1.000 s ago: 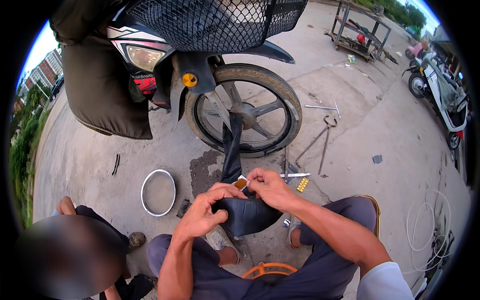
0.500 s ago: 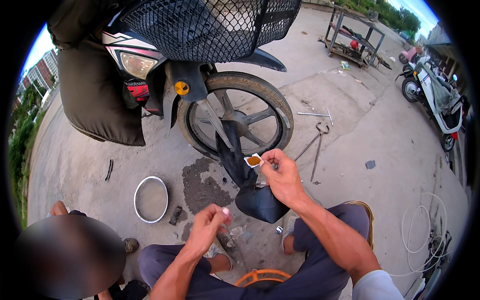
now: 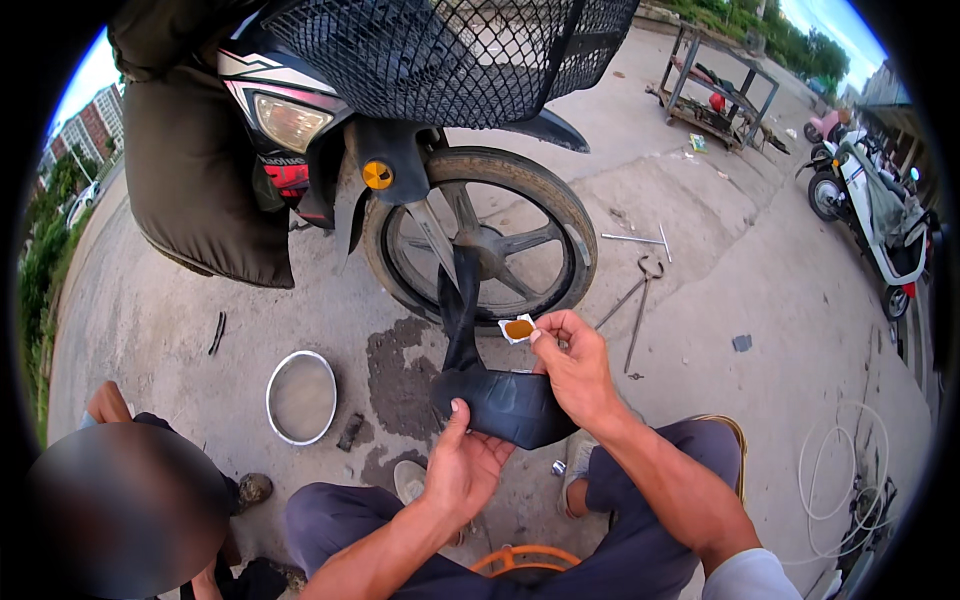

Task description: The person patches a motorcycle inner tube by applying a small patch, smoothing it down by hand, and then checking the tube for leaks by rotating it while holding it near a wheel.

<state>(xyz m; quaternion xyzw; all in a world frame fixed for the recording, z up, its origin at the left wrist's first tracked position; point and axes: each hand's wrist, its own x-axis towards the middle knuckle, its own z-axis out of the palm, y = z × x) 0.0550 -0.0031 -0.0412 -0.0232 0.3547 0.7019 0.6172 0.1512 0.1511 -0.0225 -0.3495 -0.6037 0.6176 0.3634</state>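
Note:
A black rubber inner tube (image 3: 500, 402) bulges in front of me, its slack end running up to the motorbike's front wheel (image 3: 480, 240). My left hand (image 3: 468, 462) supports the tube's lower left side, thumb on top and fingers underneath. Between thumb and forefinger, my right hand (image 3: 575, 370) pinches an orange-brown tire patch (image 3: 518, 328) on a white backing, above the tube. The right hand's lower fingers are beside the tube's right end; whether they touch it I cannot tell.
A round metal basin (image 3: 302, 398) stands left on the concrete, near a wet patch (image 3: 400, 375). Long pliers (image 3: 640, 310) and a T-handled wrench (image 3: 640, 239) lie right of the wheel. A person (image 3: 130, 500) is at lower left. Parked scooters (image 3: 875, 210) and a coiled hose (image 3: 810, 480) are at right.
My left hand has moved right and taken hold of the tube, whose bulging part now lies more level. The patch remains pinched in my right hand, slightly lower and further right.

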